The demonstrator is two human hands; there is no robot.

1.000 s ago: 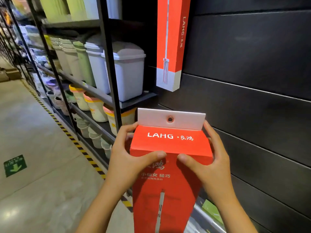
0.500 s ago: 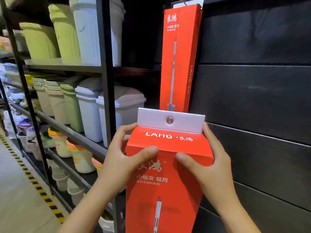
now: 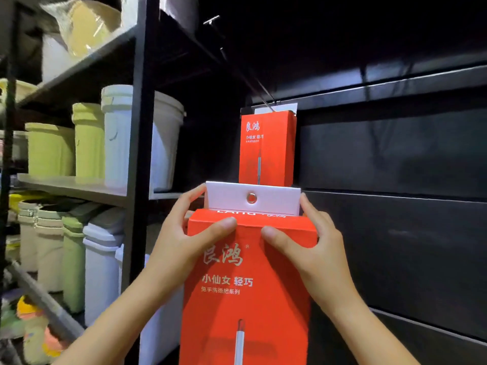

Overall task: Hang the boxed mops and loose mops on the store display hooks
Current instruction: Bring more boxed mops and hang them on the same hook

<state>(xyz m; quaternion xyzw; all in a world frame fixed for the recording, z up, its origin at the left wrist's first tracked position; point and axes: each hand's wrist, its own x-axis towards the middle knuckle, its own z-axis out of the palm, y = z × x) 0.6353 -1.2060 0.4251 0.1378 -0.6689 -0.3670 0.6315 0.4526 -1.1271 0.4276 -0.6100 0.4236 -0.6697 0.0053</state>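
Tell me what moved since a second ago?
The boxed mop went up, its white tab now in front of the hanging box, nearer the hook. The left hand and right hand still grip its top; the hanging box stayed put.

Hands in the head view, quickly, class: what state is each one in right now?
Left hand: holding the red mop box near its top, thumb across the front.
Right hand: holding the same box on the other side, thumb on the front.

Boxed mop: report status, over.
Left hand and right hand grip red mop box near its top. Eyelet tab below display hook, not hung. A second boxed mop hangs there.
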